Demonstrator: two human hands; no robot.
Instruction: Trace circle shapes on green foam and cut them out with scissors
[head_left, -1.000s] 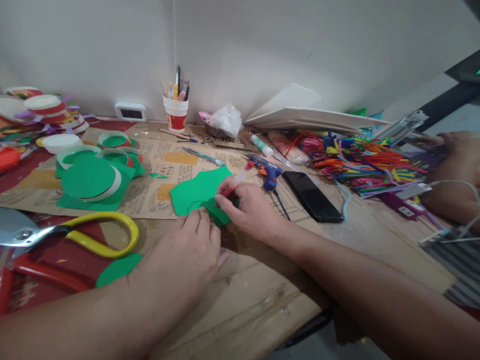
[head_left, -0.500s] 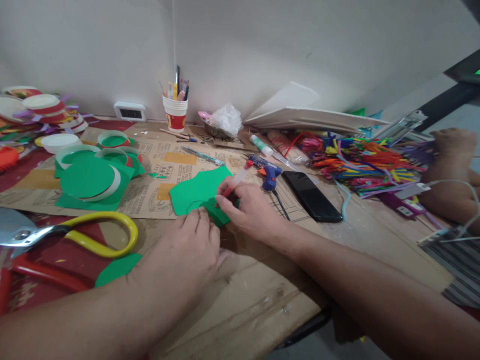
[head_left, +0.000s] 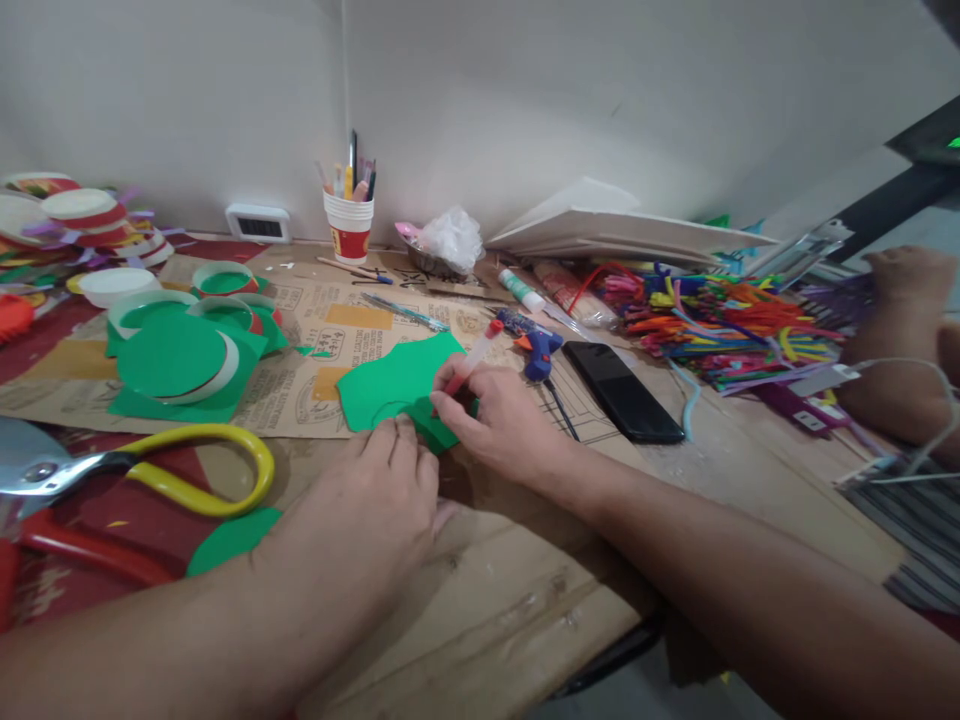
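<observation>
A sheet of green paper point(head_left: 397, 375) with irregular cut edges lies on the brown wrapping paper, and a thin curved line shows on it. My left hand point(head_left: 386, 490) holds the sheet's near edge down, fingers close together over it and thumb to the side. What lies under the palm is hidden. Between the thumb and fingers of my right hand point(head_left: 499, 415) is a red pen point(head_left: 480, 350) with a pale translucent barrel. Its tip is hidden by my fingers, close to the paper's right side.
Yellow-handled scissors point(head_left: 202, 470) and a green paper piece point(head_left: 236, 540) lie left. Green-covered paper rings point(head_left: 176, 355) stand behind them. A blue glue gun point(head_left: 538, 355), black phone point(head_left: 626, 390) and colourful pipe cleaners point(head_left: 735, 320) are right. A cup of pens point(head_left: 349, 225) stands by the wall.
Both hands, the green paper and the red pen stay almost where they were. The whole view has shifted very slightly.
</observation>
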